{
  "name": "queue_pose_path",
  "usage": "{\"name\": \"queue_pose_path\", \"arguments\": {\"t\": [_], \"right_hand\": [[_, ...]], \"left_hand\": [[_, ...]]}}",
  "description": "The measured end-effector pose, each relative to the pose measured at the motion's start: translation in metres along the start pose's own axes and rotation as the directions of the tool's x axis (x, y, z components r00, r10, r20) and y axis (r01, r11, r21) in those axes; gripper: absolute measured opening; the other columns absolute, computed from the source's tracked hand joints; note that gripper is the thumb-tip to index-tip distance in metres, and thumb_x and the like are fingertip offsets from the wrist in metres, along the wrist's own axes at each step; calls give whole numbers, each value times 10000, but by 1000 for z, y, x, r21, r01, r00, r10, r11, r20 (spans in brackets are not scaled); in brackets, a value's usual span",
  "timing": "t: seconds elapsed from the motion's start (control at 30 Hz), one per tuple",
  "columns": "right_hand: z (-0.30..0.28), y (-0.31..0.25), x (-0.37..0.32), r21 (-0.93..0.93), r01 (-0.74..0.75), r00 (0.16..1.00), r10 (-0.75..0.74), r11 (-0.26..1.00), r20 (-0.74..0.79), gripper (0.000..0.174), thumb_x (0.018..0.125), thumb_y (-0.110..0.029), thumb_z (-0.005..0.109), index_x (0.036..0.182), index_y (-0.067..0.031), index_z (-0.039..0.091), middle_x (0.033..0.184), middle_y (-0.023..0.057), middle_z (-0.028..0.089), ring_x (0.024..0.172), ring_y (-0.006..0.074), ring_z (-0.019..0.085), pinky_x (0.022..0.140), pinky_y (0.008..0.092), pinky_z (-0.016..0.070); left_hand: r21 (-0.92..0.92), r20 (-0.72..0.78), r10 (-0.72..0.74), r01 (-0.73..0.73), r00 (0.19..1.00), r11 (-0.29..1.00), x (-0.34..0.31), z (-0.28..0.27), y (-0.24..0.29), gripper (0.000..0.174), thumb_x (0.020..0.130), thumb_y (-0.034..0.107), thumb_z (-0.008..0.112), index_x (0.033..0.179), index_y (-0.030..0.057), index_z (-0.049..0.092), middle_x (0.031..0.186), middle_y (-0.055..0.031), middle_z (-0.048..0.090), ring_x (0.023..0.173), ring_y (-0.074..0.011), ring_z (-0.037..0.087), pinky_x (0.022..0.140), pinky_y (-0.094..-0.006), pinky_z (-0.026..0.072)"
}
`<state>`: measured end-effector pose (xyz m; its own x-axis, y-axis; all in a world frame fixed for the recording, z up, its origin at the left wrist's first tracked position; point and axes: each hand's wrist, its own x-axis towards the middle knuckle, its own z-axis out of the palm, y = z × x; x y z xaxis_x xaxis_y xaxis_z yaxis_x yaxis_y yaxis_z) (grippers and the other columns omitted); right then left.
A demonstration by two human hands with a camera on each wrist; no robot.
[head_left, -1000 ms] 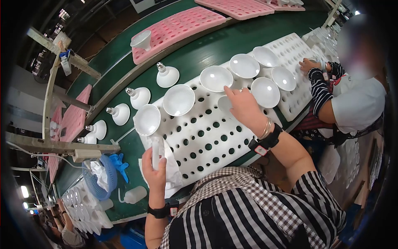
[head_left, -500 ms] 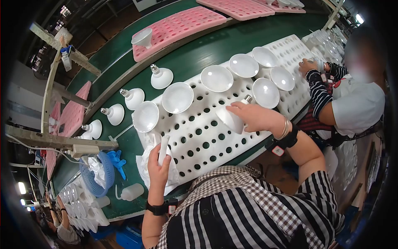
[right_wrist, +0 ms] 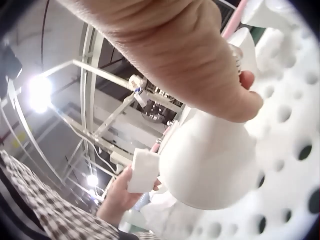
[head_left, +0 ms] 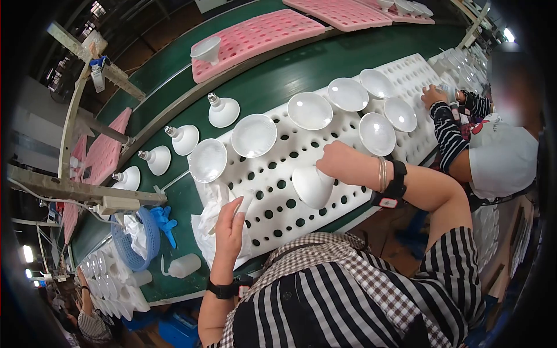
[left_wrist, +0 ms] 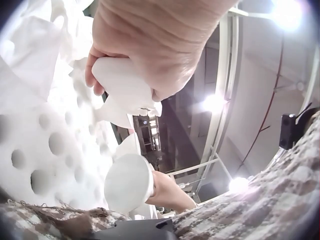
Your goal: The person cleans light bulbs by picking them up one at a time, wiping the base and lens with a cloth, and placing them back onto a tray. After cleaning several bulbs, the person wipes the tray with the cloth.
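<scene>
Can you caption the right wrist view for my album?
Right hand grips a white bulb by its neck; beyond, the left hand holds a white block.

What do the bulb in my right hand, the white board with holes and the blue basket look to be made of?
Bulb in your right hand: smooth, satiny white shell, perhaps plastic or coated glass; I can't tell which.
White board: probably foam, judging by its thick, matte, punched slab.
Blue basket: likely molded plastic, given its even color and perforated wall.

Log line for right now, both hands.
right hand: grips lamp by its neck | left hand: holds white block | lamp: over holed board
</scene>
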<state>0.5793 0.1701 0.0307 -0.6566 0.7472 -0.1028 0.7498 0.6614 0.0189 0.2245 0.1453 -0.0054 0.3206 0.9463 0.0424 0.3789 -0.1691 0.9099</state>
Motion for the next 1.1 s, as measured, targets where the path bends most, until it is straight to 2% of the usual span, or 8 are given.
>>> {"name": "queue_pose_path", "arguments": {"t": [0.2,0.3,0.6,0.63,0.7,0.9,1.0,1.1], "right_hand": [[-11,-38,3,438,-355,905,421,826,-61,243,641,-56,723,868,-44,633,794,134,643,799,326,620,742,419,490],[24,-67,13,980,-90,787,616,178,-40,334,729,-131,741,1040,-58,644,964,130,690,891,287,662,786,348,509],[31,-78,13,625,200,906,386,-755,176,413,841,-200,678,1214,-60,567,1144,105,642,1055,197,621,853,339,521],[34,-80,25,972,208,818,564,-110,-111,384,837,-200,678,1184,-67,582,1107,113,655,1022,212,640,829,333,526],[8,-82,14,821,4,780,512,571,-360,315,809,-201,695,1093,-84,624,959,126,687,882,281,673,740,341,535],[-2,-73,19,864,-130,629,714,487,-308,363,738,-192,753,1058,-80,626,883,117,691,797,319,666,691,384,528],[0,-69,22,795,-323,692,701,513,-170,490,689,-180,797,1123,-61,603,889,110,695,767,304,671,695,381,526],[-30,-66,9,945,-219,950,168,-243,263,571,672,-127,807,1178,-16,566,873,42,654,645,119,604,588,281,504]], "left_hand": [[109,-5,232,-230,973,967,12,3,40,360,891,95,532,1235,8,589,1227,-176,544,1144,-309,520,975,-367,406],[263,78,423,-428,903,865,26,18,77,431,796,89,624,1227,108,626,1305,-163,511,1151,-321,506,967,-408,396],[301,375,657,-756,655,581,53,51,141,497,684,123,711,1161,256,671,1306,-69,561,1107,-311,520,897,-437,378],[342,324,657,-731,681,590,60,53,140,463,717,152,711,1170,236,664,1300,-69,564,1108,-296,523,888,-434,376],[397,194,614,-634,765,664,79,56,128,403,780,182,697,1180,193,657,1285,-81,570,1104,-298,529,895,-427,386],[-294,86,-28,52,996,954,77,42,74,572,810,189,707,1333,61,514,1284,-116,551,1124,-270,551,977,-372,429],[-361,108,-10,49,994,931,64,44,78,738,755,203,759,1384,8,426,1301,-128,524,1154,-208,535,988,-351,421],[-509,227,-127,229,965,830,64,29,83,797,718,226,796,1376,-20,418,1304,-145,517,1176,-207,525,1005,-353,409]]}}
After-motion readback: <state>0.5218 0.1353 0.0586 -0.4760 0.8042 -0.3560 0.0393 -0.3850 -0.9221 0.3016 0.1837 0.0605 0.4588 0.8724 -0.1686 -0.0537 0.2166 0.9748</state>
